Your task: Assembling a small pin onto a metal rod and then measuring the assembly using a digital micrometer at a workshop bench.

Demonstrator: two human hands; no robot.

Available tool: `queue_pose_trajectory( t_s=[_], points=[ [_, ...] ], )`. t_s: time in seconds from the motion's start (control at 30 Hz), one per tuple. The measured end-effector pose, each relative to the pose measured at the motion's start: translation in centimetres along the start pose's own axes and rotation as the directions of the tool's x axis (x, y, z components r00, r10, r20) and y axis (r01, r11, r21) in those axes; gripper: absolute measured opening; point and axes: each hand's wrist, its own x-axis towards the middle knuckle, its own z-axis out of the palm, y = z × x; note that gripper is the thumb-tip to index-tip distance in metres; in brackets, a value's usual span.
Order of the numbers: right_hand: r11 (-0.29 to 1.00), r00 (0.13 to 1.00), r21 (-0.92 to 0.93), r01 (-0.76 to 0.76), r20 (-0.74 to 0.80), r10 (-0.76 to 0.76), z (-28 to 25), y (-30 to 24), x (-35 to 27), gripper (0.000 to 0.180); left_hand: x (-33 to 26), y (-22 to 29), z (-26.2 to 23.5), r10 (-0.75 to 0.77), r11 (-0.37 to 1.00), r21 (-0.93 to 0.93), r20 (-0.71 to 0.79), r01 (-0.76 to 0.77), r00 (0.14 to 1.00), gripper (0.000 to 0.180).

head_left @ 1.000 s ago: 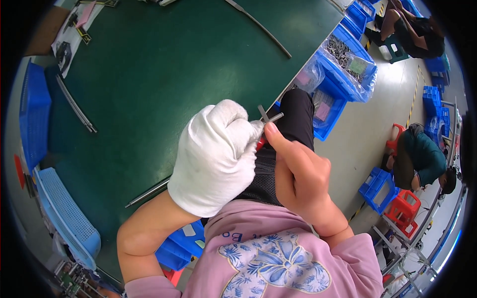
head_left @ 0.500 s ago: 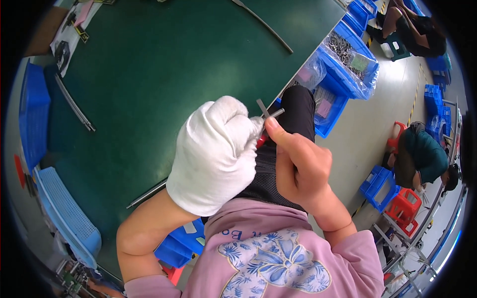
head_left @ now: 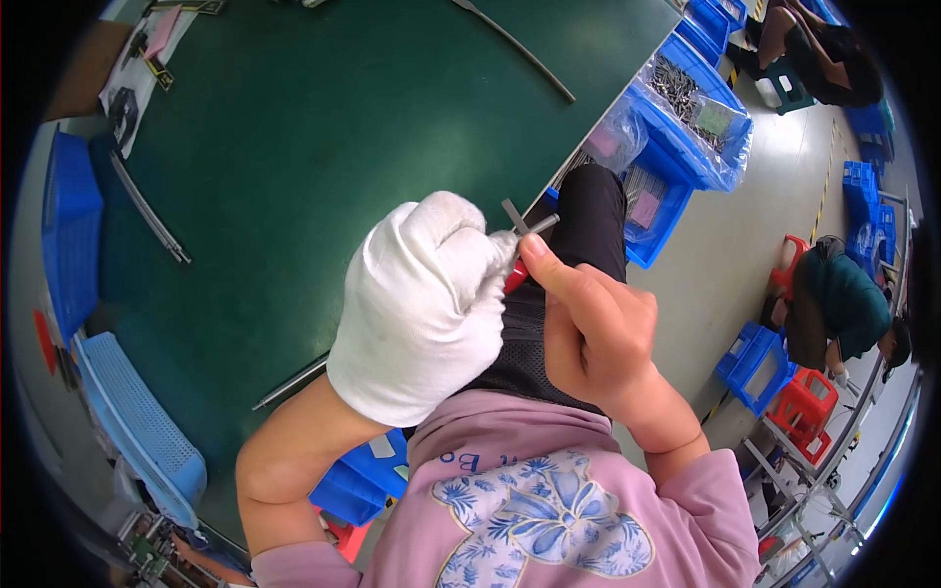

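Blue plastic bin [head_left: 71, 230] stands at far left, a light-blue basket [head_left: 142, 421] nearer the body. Thin rods [head_left: 147, 208] lie together on the green table [head_left: 245, 147]; whether finished or waiting cannot be told. Another long piece [head_left: 291, 381] lies beside the left forearm. Gloved left hand [head_left: 417, 304]: fingers curled tight, tips apparently pinching a slim metal rod [head_left: 547, 224], which projects to the right over the lap. A grey flat strip [head_left: 512, 213] crosses the rod; contact not resolvable. Bare right hand [head_left: 603, 318]: thumb pressed at the strip's lower end, fingers folded beneath. Stage, as judged: under way, both pieces in hand, neither set down; rod's surface too small to assess. Farther right, bins of metal parts [head_left: 676, 88] and rods [head_left: 642, 186]; their share done or left unclear.
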Motion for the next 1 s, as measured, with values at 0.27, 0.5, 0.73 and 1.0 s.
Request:
queue_pose_trajectory(
  t_s=[0.27, 0.5, 0.73, 1.0],
  points=[
    [1.000, 0.997, 0.010, 0.026, -0.072, -0.025, 0.7, 0.4, -1.2, 0.052, 0.1, 0.1, 0.0, 0.022, 0.998, 0.062, -0.006, -0.022, 1.000, 0.014],
    [0.998, 0.989, 0.026, 0.064, -0.135, -0.060, 1.7, 1.0, -0.5, 0.052, 0.1, -0.1, 0.0, 0.040, 0.997, 0.067, 0.004, -0.040, 0.999, 0.014],
    [0.997, 0.988, 0.051, 0.059, -0.143, -0.052, 1.9, 1.0, -0.5, 0.053, 0.1, 0.0, 0.1, 0.040, 0.996, 0.084, -0.018, -0.038, 0.999, 0.015],
    [0.994, 0.977, 0.066, 0.085, -0.199, -0.070, 2.6, 1.5, -0.7, 0.052, 0.1, -0.1, 0.2, 0.057, 0.994, 0.092, -0.003, -0.057, 0.998, 0.014]
  ],
)
